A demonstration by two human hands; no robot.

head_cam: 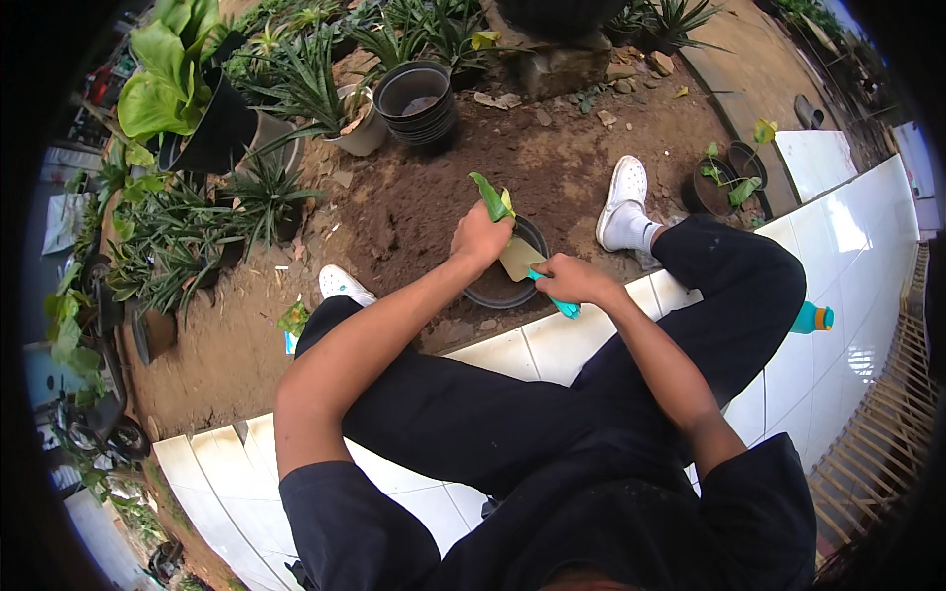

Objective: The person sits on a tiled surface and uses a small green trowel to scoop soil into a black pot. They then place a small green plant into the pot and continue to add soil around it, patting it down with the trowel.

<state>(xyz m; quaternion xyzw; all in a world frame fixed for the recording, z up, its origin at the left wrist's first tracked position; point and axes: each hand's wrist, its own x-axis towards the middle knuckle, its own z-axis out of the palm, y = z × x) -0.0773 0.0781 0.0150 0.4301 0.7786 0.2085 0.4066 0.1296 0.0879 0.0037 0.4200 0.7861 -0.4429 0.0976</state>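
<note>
A black plastic plant pot (497,300) stands on the soil between my feet, with soil inside it. My left hand (480,235) is closed around a small leafy plant cutting (491,198) at the pot's far left rim; its green and yellowish leaves stick out above my fingers, and its lower end is hidden. In my right hand (580,279) is the turquoise handle (556,297) of a hand trowel. The trowel's pale flat blade (519,258) reaches over the pot, close to my left fingers.
Loose dark soil (414,207) spreads beyond the pot. A stack of black pots (415,103) and a white pot (362,133) stand farther off, by spiky plants (270,188). Potted seedlings (713,188) stand at right. I sit on white tiles (835,244); a turquoise bottle (807,318) lies by my knee.
</note>
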